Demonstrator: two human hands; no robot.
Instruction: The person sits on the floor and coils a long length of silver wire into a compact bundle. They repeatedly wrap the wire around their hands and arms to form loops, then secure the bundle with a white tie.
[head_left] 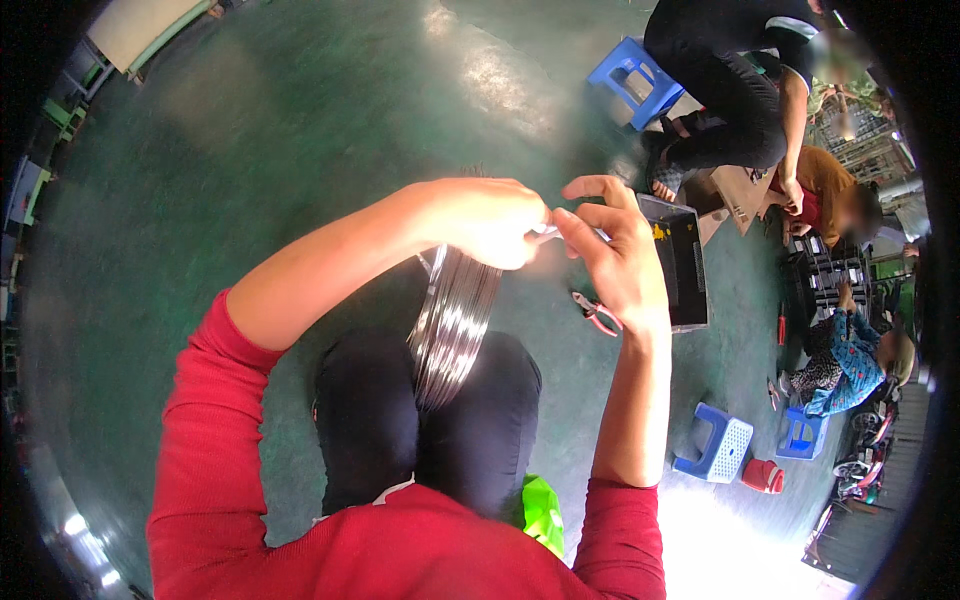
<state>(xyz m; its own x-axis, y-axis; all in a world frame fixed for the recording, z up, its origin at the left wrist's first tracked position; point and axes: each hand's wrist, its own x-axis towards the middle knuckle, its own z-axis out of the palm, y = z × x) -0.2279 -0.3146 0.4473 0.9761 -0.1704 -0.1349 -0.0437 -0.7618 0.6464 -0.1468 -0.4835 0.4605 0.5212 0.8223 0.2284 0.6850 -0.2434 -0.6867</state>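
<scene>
A bundle of thin, shiny metal wires (455, 320) hangs over my lap, with its upper ends sticking up beyond my left hand (488, 222). That hand is closed around the bundle near its upper part. Just to the right, my right hand (622, 245) has its thumb and fingers bent together, close to the left fingertips. A narrow whitish strip (546, 232) shows between the two hands, and the right fingers seem to pinch its end. Most of the strip is hidden by the fingers, so its kind is unclear.
Pliers with pink-red handles (600, 316) lie on the green floor (250, 130), beside a dark crate (688, 270) holding small yellow pieces. Blue plastic stools (715, 445) stand to the right. Several people sit working on the right side. A bright green bag (541, 512) is by my thigh.
</scene>
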